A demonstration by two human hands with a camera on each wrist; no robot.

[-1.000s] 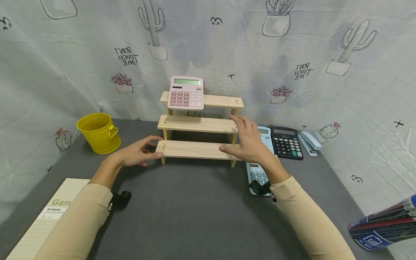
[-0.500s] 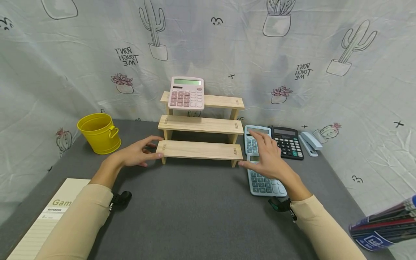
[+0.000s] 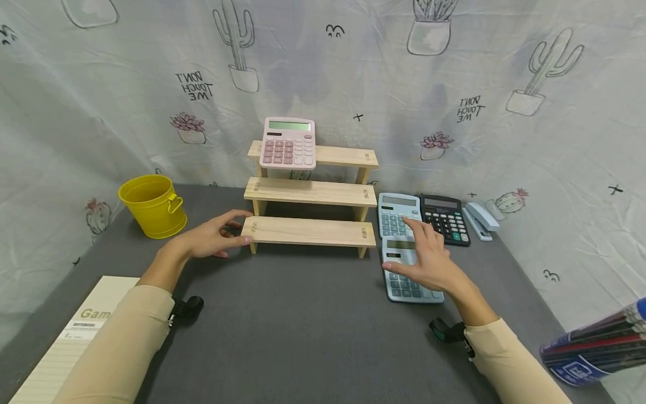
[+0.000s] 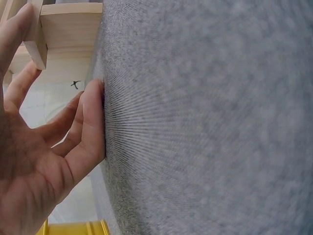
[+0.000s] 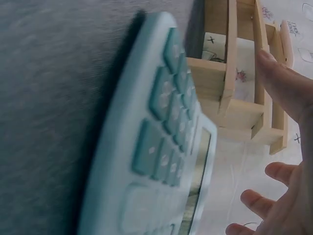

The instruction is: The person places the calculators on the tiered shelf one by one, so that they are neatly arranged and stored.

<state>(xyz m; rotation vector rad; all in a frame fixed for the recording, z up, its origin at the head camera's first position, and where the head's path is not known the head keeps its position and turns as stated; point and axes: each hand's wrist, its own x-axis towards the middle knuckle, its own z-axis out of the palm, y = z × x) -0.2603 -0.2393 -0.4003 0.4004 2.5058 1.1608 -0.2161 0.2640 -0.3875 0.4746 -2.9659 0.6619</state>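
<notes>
A wooden three-step riser (image 3: 309,231) stands at the back of the grey mat, with a pink calculator (image 3: 287,143) leaning on its top step. My left hand (image 3: 229,230) rests open at the left end of the lowest step, thumb against the wood; in the left wrist view its fingers (image 4: 88,122) lie loose on the mat beside the riser (image 4: 68,24). My right hand (image 3: 421,252) hovers open over the nearer light blue calculator (image 3: 410,283). In the right wrist view that calculator (image 5: 161,147) fills the middle, and the fingers (image 5: 283,88) stay clear of it.
A second blue calculator (image 3: 398,216), a black calculator (image 3: 445,220) and a blue stapler (image 3: 479,220) lie right of the riser. A yellow bucket (image 3: 151,205) stands at the left, a notebook (image 3: 65,342) near left, stacked books (image 3: 598,348) at the lower right. A cactus-print cloth hangs behind.
My right hand left the riser's right end and moved right and toward me, over the nearer blue calculator. The left hand has stayed in place.
</notes>
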